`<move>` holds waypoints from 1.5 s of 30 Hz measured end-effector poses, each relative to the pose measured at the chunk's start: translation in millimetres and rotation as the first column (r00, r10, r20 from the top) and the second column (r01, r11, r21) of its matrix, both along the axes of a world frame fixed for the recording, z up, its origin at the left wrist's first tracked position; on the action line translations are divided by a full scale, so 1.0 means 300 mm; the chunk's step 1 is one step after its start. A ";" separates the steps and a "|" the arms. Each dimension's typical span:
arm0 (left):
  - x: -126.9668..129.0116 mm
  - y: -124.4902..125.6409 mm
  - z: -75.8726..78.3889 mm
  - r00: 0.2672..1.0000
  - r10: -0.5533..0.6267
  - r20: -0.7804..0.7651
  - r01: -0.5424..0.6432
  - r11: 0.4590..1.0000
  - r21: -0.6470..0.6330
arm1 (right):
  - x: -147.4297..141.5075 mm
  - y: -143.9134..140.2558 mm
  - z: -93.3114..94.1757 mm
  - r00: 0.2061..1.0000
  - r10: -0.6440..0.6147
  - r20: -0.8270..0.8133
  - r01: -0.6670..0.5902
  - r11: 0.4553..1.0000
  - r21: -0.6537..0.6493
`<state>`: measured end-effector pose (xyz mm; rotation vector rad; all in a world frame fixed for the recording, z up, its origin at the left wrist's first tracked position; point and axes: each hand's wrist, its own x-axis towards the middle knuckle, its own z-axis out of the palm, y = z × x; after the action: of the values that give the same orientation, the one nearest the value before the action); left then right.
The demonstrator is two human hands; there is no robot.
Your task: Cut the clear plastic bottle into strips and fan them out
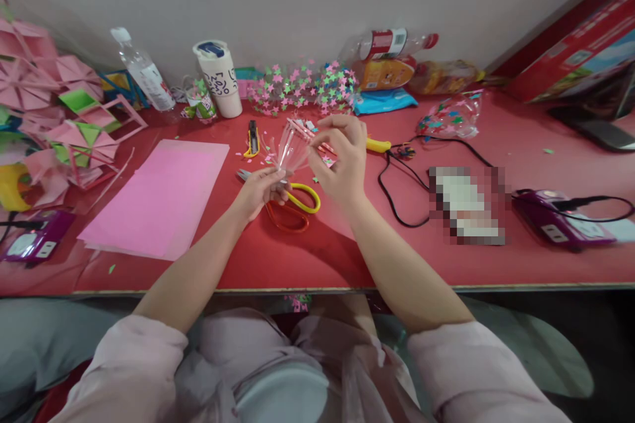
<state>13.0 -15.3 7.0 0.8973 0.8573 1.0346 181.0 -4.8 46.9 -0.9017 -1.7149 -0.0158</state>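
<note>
My left hand (pixel 268 190) is closed around the gathered lower end of a bunch of thin transparent plastic strips (pixel 290 150), which fan out upward. At the fan's right edge, my right hand (pixel 342 155) pinches what looks like one strip between thumb and forefinger; the fine tip is hard to make out. Beneath my left hand lie scissors with yellow and red handles (pixel 303 198), partly covered by my fingers. Behind the strips, pink shiny sticks (pixel 325 145) are partly hidden by my right hand. A yellow-and-black utility knife (pixel 253 140) rests just behind my left hand.
Pink paper sheets (pixel 159 194) lie at left, beside folded paper ornaments (pixel 79 98). Star-covered decorations (pixel 302 89), a white tumbler (pixel 218 79) and bottles (pixel 143 72) line the wall. A glue gun (pixel 378 145) with a black cord and a purple power strip (pixel 560 218) are at right.
</note>
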 end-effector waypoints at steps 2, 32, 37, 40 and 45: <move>-0.003 0.001 0.002 0.999 0.011 0.033 -0.011 1.000 0.005 | -0.009 -0.008 -0.007 0.999 0.020 0.025 -0.021 1.000 0.018; 0.020 -0.010 0.004 0.991 0.069 0.112 -0.067 0.998 -0.017 | -0.095 -0.042 -0.082 0.976 0.155 0.150 -0.130 0.978 -0.163; 0.014 -0.006 -0.004 0.992 0.050 0.115 -0.050 0.999 -0.004 | -0.092 -0.038 -0.088 0.969 0.166 0.181 -0.147 0.983 -0.110; 0.014 -0.007 -0.004 0.994 0.018 0.110 -0.020 1.000 0.022 | -0.085 -0.027 -0.090 0.980 0.150 0.132 -0.137 0.985 -0.104; 0.012 -0.001 -0.002 0.993 0.021 0.114 -0.025 0.999 0.037 | -0.087 -0.031 -0.088 0.978 0.155 0.138 -0.137 0.982 -0.130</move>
<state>16.7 -15.7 6.3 0.8545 0.7563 1.1150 154.9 -14.2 20.6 -0.8776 -1.9336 0.1226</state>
